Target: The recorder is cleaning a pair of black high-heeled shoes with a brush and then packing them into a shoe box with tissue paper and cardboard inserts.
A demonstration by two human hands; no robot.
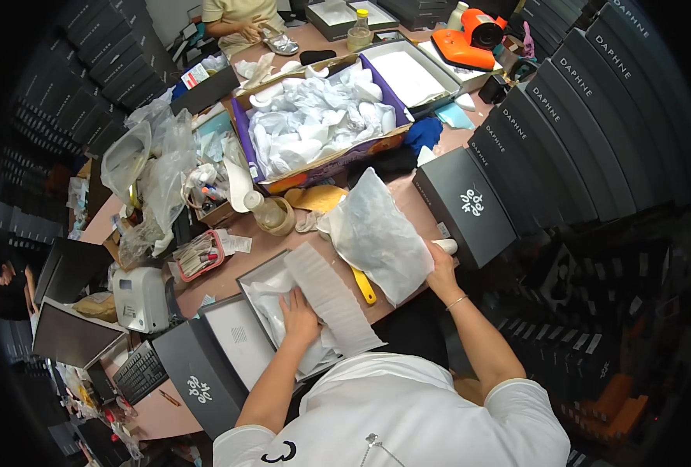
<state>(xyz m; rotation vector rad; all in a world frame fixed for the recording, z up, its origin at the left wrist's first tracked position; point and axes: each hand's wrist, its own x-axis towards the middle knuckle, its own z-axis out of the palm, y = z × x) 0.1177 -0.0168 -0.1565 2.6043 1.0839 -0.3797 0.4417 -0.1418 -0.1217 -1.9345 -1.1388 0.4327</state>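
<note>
My right hand (442,272) grips the edge of a white, slightly see-through bag (380,233), which hangs tilted above the table's front edge. What the bag holds, if anything, I cannot make out. Fingers spread, my left hand (299,319) lies flat on white tissue paper (271,297) inside an open shoebox (244,280). A sheet of white wrapping paper (331,294) folds out over that box's right side. The grey lid (198,381) rests to its left. Under the bag a yellow-handled tool (364,286) is partly hidden.
A large purple carton (244,140) full of tissue-wrapped pieces stands behind. Stacked dark shoeboxes (579,132) rise on the right. A pink basket of pens (199,255), a white label printer (141,300) and a keyboard (139,372) are at left. Across the table, a person's hands (254,29) hold a silver shoe.
</note>
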